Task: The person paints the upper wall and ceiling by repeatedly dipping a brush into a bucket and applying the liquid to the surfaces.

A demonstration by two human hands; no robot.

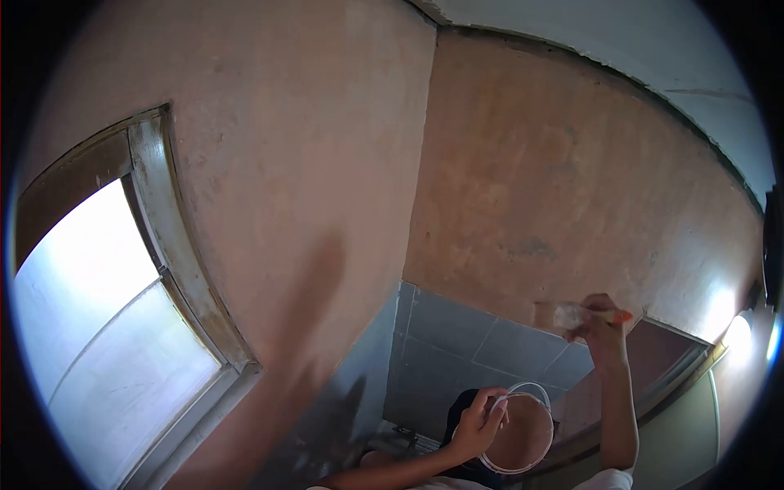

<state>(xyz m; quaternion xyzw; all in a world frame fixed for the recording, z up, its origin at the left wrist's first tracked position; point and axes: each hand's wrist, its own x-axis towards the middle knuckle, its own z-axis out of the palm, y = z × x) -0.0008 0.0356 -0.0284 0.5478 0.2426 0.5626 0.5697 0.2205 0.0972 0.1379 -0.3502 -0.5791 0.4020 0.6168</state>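
The wall (506, 180) fills the right half of the view, coated in matte, pinkish-brown color with uneven, cloudy patches, and runs from the ragged ceiling (572, 24) edge down to a straight line of tiles. A side wall (327, 122) in the same color meets it at an upright corner; two soft shadows fall across its lower part. In that side wall sits a window (122, 343) with bright, milky panes and a worn, brownish frame. Glossy gray-blue tiles (457, 327) with thin joints cover the lower part of the walls. At the right, a bright lamp (739, 328) glows beside a framed opening (661, 359), whose corner is near the right wrist.

Low in the view hangs a round bucket (518, 437) with a white rim and thin white handle; its inside shows smooth pinkish brown. The left hand (480, 423), its forearm reaching in from the lower left, is curled closed around the handle at the bucket's near side.

The right forearm rises almost upright, and the right hand (600, 320) is closed in a pinch around a flat brush (569, 317). Its orange-red handle end points right; its bristles point left, against the wall just above the tiles. Open wall lies above and left of the brush.
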